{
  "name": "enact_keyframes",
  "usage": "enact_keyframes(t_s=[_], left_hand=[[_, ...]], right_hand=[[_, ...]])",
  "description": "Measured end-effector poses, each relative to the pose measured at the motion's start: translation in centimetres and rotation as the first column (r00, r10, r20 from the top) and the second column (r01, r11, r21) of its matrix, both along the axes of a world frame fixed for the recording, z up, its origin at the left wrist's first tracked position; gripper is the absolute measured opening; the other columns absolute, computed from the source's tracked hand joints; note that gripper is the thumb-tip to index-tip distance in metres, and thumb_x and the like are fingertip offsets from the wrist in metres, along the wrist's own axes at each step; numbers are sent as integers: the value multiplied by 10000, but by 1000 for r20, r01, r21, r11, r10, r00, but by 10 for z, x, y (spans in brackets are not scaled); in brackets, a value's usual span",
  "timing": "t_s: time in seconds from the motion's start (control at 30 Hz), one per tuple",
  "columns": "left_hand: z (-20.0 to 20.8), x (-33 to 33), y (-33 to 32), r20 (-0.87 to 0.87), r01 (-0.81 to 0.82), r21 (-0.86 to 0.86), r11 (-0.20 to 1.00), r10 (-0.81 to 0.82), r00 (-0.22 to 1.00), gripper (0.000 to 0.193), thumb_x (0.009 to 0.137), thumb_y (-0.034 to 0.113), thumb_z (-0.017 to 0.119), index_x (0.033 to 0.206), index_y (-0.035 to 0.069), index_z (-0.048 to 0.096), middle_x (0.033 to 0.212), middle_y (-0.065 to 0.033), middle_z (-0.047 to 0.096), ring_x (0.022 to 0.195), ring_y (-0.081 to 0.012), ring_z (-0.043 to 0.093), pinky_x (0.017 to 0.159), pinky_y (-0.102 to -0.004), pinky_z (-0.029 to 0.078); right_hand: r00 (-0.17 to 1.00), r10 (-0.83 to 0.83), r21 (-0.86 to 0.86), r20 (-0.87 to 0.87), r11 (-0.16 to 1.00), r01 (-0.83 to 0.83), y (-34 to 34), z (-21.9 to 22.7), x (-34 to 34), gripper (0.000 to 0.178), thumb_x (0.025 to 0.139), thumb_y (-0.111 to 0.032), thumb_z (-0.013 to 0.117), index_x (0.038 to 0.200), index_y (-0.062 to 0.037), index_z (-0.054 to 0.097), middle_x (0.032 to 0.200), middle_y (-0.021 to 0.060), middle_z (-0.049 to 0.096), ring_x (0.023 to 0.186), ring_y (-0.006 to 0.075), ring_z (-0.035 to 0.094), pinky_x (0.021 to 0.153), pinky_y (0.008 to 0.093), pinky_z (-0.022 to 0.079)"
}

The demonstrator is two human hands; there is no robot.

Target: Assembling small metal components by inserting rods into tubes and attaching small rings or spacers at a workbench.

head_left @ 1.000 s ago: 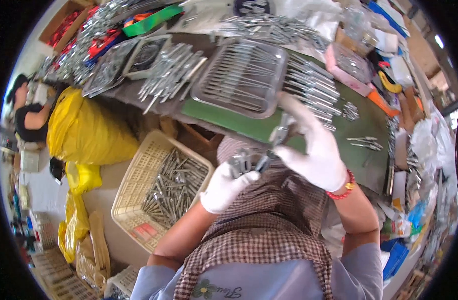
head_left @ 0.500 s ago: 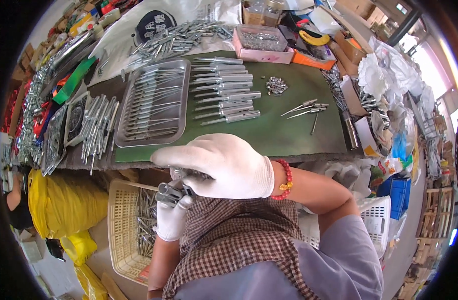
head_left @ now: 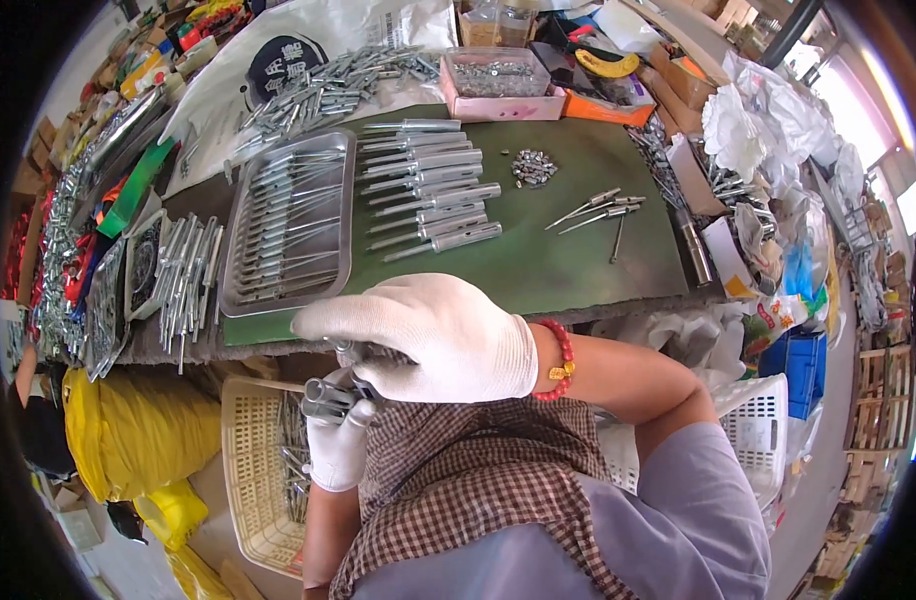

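Observation:
Both hands wear white knit gloves and meet just in front of the table edge. My left hand (head_left: 336,452) is closed around grey metal tubes (head_left: 328,400), whose hollow round ends face left. Above it, my right hand (head_left: 438,335) curls down with its fingers over a grey metal part (head_left: 351,352), mostly hidden by the glove. Past the hands, slotted metal cylinders with thin shafts (head_left: 458,236) lie in a row on the green mat (head_left: 548,265). Left of them stands a metal tray (head_left: 347,215) holding similar pieces with thin rods.
Small metal bits (head_left: 533,168) and several thin pins (head_left: 603,210) lie on the mat's right side. A pink box (head_left: 508,106) and a heap of metal parts (head_left: 323,90) stand behind. Below the table are a cream basket (head_left: 240,470) and yellow sacks (head_left: 133,430).
The view has shifted slightly, so the table things appear farther left. Both hands keep nearly the same pose; the metal tubes stay in the left hand.

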State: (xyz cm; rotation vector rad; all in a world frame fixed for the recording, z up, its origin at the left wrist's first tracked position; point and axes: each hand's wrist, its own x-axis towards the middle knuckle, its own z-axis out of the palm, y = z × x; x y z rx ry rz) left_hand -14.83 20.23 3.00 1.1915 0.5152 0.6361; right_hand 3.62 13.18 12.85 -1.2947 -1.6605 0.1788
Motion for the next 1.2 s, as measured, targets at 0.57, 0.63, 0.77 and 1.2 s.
enact_keyframes(t_s=[0.57, 0.63, 0.77, 1.2], left_hand=[[0, 6, -2, -43, -12, -13, 1000, 11, 999, 656, 748, 335, 786, 1202, -53, 512, 1056, -69, 599, 951, -146, 563, 836, -293, 468], [3, 7, -2, -30, -14, 11, 1000, 14, 999, 659, 744, 349, 788, 1192, -53, 521, 1038, -66, 605, 935, -143, 568, 825, -289, 471], [3, 4, 3, -50, 33, 31, 999, -31, 998, 664, 728, 388, 795, 1162, -50, 550, 988, -54, 618, 878, -124, 579, 774, -271, 484], [16, 9, 10, 37, 288, -75, 955, -286, 958, 361, 895, 99, 607, 1208, -57, 519, 1022, -90, 639, 930, -149, 620, 860, -289, 476]], right_hand=[[985, -39, 20, 170, 999, 36, -6, 3, 5, 496, 673, -26, 661, 1148, -135, 571, 728, 63, 603, 666, 266, 613, 581, 380, 491], [997, -27, -18, 71, 999, 28, -5, 3, 5, 488, 670, -21, 658, 1139, -128, 577, 769, 63, 620, 690, 261, 621, 603, 373, 497], [1000, -12, -16, 19, 1000, 13, -3, 4, 6, 499, 652, -1, 655, 1132, -116, 582, 818, 64, 645, 706, 261, 632, 615, 370, 501], [998, 49, -96, 41, 994, -45, -6, 10, 13, 595, 663, 141, 643, 1217, 10, 472, 1199, 140, 539, 842, 186, 642, 727, 293, 517]])
